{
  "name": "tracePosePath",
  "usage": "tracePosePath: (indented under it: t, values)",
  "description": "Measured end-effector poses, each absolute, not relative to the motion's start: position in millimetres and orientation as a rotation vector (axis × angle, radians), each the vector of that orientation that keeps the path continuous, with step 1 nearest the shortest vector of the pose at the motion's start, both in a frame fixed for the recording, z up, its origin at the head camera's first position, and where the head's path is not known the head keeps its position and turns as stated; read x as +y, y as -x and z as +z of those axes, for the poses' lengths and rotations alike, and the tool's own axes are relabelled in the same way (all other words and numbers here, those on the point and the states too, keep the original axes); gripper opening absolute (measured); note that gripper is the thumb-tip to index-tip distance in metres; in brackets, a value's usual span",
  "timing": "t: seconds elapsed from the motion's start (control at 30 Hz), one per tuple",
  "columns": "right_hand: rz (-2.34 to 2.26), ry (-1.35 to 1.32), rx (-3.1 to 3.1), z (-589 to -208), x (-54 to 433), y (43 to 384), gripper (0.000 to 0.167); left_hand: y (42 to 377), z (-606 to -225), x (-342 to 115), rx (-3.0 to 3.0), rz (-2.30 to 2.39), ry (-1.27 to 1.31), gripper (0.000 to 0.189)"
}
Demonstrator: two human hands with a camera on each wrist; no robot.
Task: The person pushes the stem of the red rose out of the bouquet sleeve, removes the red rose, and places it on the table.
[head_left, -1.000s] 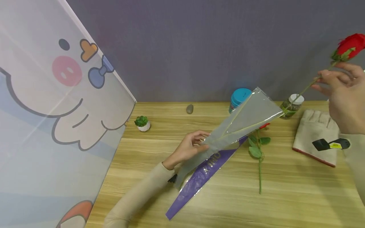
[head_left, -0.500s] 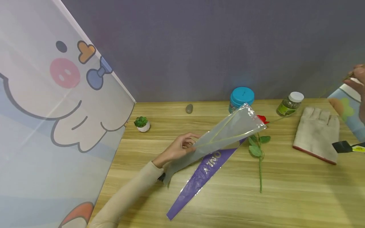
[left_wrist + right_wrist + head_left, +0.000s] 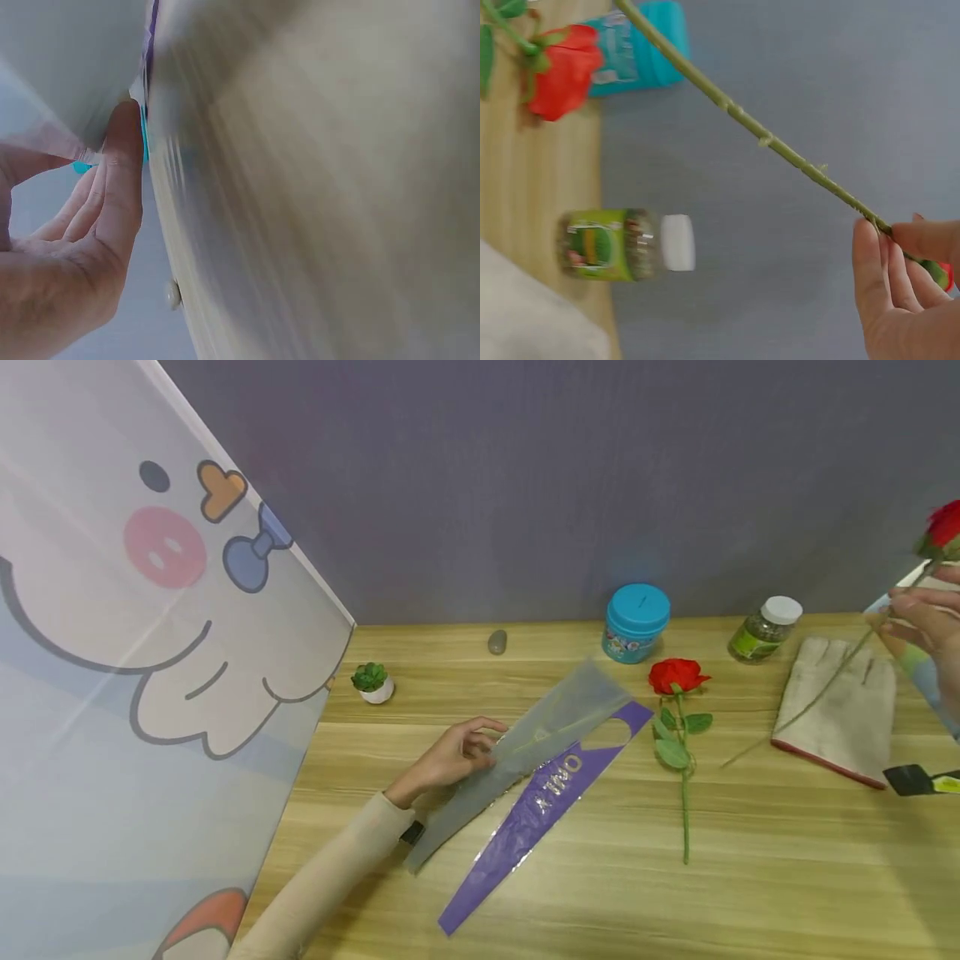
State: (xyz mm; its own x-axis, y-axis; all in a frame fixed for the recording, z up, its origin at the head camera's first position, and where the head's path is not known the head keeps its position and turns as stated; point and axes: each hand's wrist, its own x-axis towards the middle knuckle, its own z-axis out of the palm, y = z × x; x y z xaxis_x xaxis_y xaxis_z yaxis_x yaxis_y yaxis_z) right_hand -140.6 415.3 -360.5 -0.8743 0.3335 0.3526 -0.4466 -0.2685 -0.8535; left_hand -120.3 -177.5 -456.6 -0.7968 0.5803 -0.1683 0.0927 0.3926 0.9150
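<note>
My left hand [image 3: 444, 758] pinches the edge of a grey translucent flower sleeve [image 3: 558, 714] at mid-table. The left wrist view shows the sleeve [image 3: 71, 64] between thumb and fingers. A purple sleeve [image 3: 536, 810] with gold lettering and a hole near its top lies right beside it. At the far right, my right hand [image 3: 933, 622] pinches a red rose [image 3: 943, 527] just below its bloom, its long stem slanting down to the left in front of a glove. In the right wrist view the stem [image 3: 780, 146] shows small thorn stubs. Another red rose [image 3: 678, 677] lies on the wood.
A blue-lidded tub [image 3: 637, 622] and a white-capped jar [image 3: 765, 628] stand along the back edge by the grey wall. The work glove [image 3: 836, 714] lies at the right. Toward the left are a small potted succulent [image 3: 373, 683] and a grey stone [image 3: 497, 642].
The right hand has drawn the rose away to the right, its stem out of the grey sleeve. The left hand has shifted slightly left with the sleeve, lowering it and uncovering the lying rose.
</note>
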Motion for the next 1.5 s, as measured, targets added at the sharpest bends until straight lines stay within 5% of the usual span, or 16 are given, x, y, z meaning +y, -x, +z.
tracePosePath:
  t: [0.13, 0.5, 1.07, 1.23, 1.5]
  values:
    - [2.222, -0.195, -1.608, -362.3, 390.0, 124.7, 0.041, 119.6, -456.0, -178.5, 2.179, 1.394, -0.567, 0.055]
    - [2.195, 0.102, -2.269, -404.3, 372.3, 114.2, 0.036, 119.6, -454.3, -179.8, 2.208, 1.343, -0.614, 0.054]
    - [1.838, 0.097, -2.748, -462.7, 353.7, 104.3, 0.025, 116.5, -450.6, -184.2, 2.313, 1.190, -0.629, 0.053]
    - [1.714, 0.116, -2.828, -466.6, 344.2, 102.1, 0.045, 115.9, -448.7, -184.4, 2.331, 1.140, -0.635, 0.053]
    - [1.591, 0.142, -2.879, -469.6, 338.1, 98.2, 0.051, 114.6, -449.8, -186.0, 2.345, 1.124, -0.654, 0.050]
